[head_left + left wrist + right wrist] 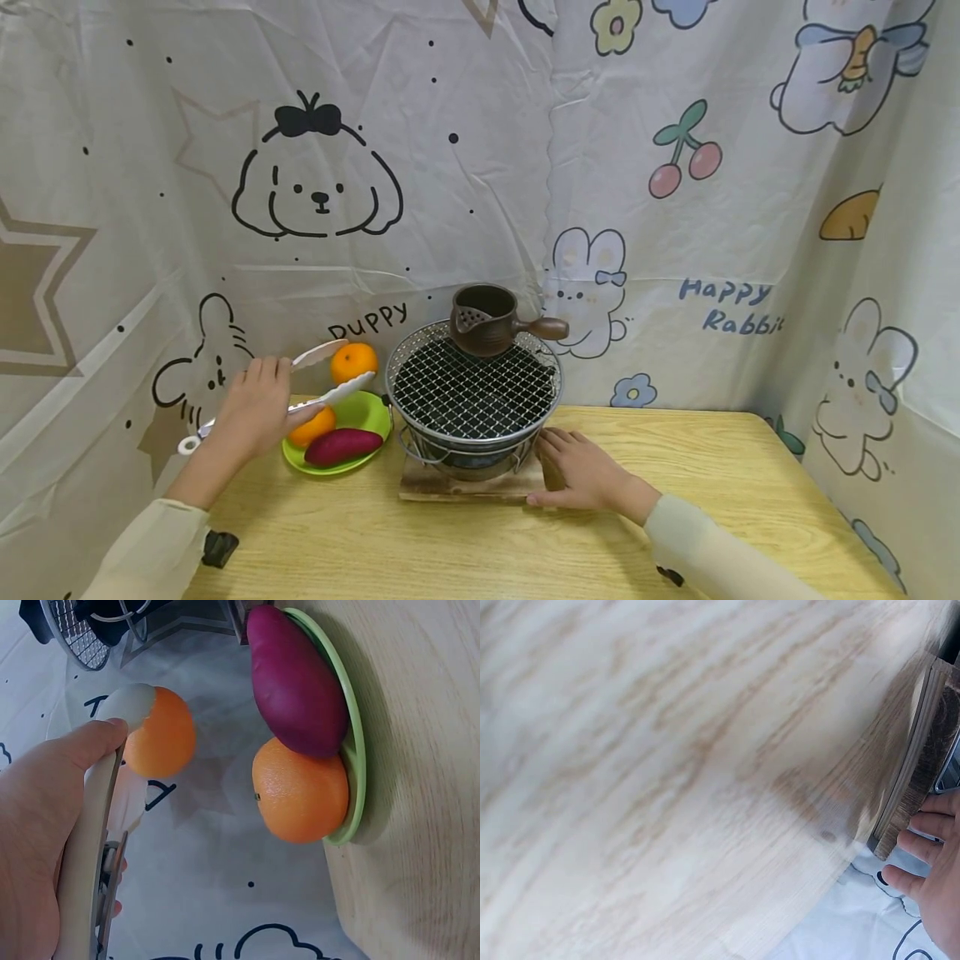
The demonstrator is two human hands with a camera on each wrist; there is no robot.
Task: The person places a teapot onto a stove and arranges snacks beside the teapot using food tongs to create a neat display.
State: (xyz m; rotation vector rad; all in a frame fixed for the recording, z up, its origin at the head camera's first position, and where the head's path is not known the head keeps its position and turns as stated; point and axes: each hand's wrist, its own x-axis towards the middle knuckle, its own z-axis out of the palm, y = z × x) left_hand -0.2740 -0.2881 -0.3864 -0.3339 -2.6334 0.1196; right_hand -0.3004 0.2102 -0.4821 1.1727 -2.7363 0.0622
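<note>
My left hand (258, 404) grips a pair of metal tongs (330, 394) with pale tips. Between the tong tips is an orange (354, 363), apart from the plate in the left wrist view. Below it, a green plate (375, 408) bears another orange (301, 791) and a purple sweet potato (343, 447). My right hand (588, 473) touches the right edge of a wooden board (472, 486), its fingers extended; the right wrist view shows its fingertips by the board's edge. On that board stands a round grill (476, 392) with a wire mesh top.
A brown side-handled clay pot (483, 333) sits at the back of the grill mesh, its handle pointing right. The light wooden table (697, 467) extends to the right and front. A printed cloth (465, 192) hangs behind and along both sides.
</note>
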